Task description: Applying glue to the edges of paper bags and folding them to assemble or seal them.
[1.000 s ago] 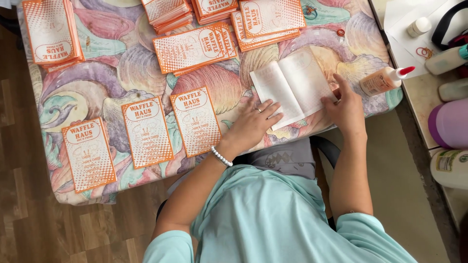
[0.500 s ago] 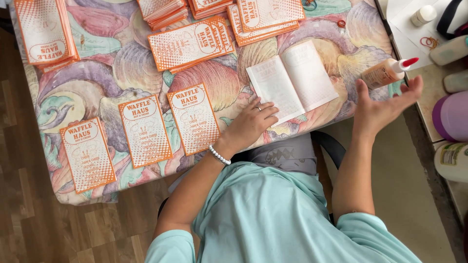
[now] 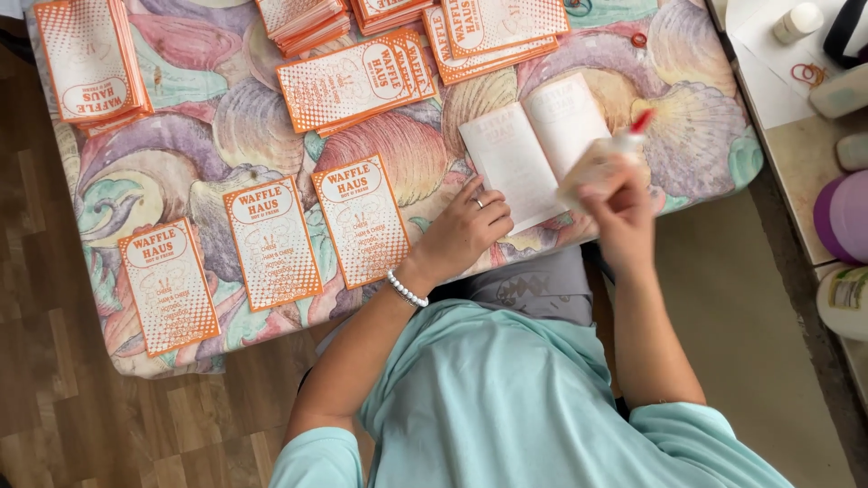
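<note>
An opened white booklet [image 3: 533, 145] lies blank side up on the shell-patterned table cover [image 3: 696, 136]. My left hand [image 3: 461, 230] rests flat at the booklet's near left corner, a ring on one finger and a bead bracelet at the wrist. My right hand [image 3: 619, 212] holds a small glue bottle [image 3: 601, 167] with a red tip, tilted over the booklet's right page; the hand and bottle are blurred. Three orange-and-white printed cards [image 3: 362, 217] lie in a row left of my left hand.
Stacks of the same orange cards sit at the far left [image 3: 90, 59] and along the back [image 3: 357, 81] of the table. At the right, a side surface [image 3: 796, 154] holds a small white bottle [image 3: 797, 22], rubber bands, a purple tub [image 3: 845, 217] and other containers. Wooden floor lies at the left.
My right hand picked the glue bottle up from the table's right edge and carried it back over the open booklet. My left hand stayed at the booklet's corner.
</note>
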